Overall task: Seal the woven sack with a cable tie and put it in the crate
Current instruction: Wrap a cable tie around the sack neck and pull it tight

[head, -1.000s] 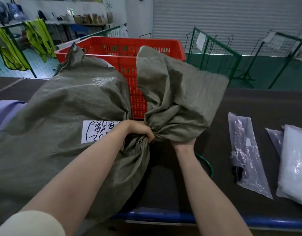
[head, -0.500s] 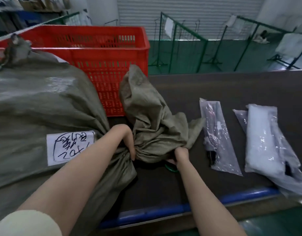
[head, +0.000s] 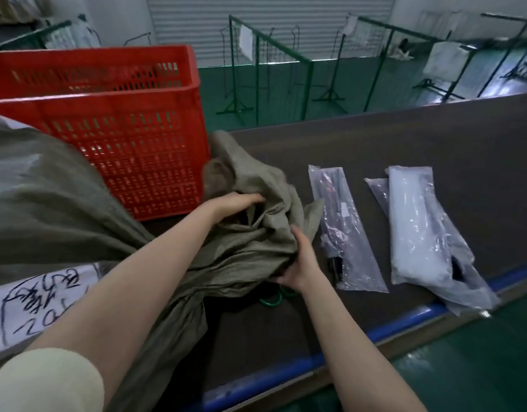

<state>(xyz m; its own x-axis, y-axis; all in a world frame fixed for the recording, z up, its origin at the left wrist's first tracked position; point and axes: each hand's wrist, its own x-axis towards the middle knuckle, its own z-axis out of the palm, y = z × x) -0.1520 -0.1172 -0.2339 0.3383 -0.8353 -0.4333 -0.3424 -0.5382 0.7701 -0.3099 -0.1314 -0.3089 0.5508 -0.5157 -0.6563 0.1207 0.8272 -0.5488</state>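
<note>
One woven sack point(head: 63, 203), bearing one white label point(head: 33, 304), and one red crate point(head: 113, 126) are on the surface point(head: 405, 150). Two plastic bags lie there: a clear one point(head: 345, 230) and a white-filled one point(head: 416, 227). Two hands show, left point(head: 235, 205) and right point(head: 300, 263).

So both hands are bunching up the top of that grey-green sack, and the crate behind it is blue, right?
Not quite: the crate is red, as the head view shows. The rest holds: the left hand and right hand are both bunching the loose top of the sack.
</note>
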